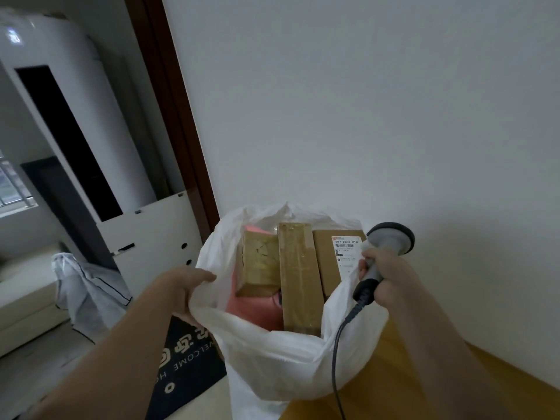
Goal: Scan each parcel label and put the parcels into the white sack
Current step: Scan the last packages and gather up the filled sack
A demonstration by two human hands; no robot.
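**Sack held open, scanner in hand**

Your left hand (185, 286) pinched the white sack (272, 353) rim open. Your right hand (385, 280) had its grip wrapped around the grey scanner (389, 241). Three cardboard parcels (298, 277) stood inside the sack, one label (348, 253) facing up.

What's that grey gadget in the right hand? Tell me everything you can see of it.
It is a handheld barcode scanner, seemingly plastic: a grey rounded head on top, a grey neck, and a dark lower grip from which a dark cable runs downward. The right hand grips its handle, holding it tilted beside the white sack's right rim, near the labelled parcel. Its scan window is not visible.
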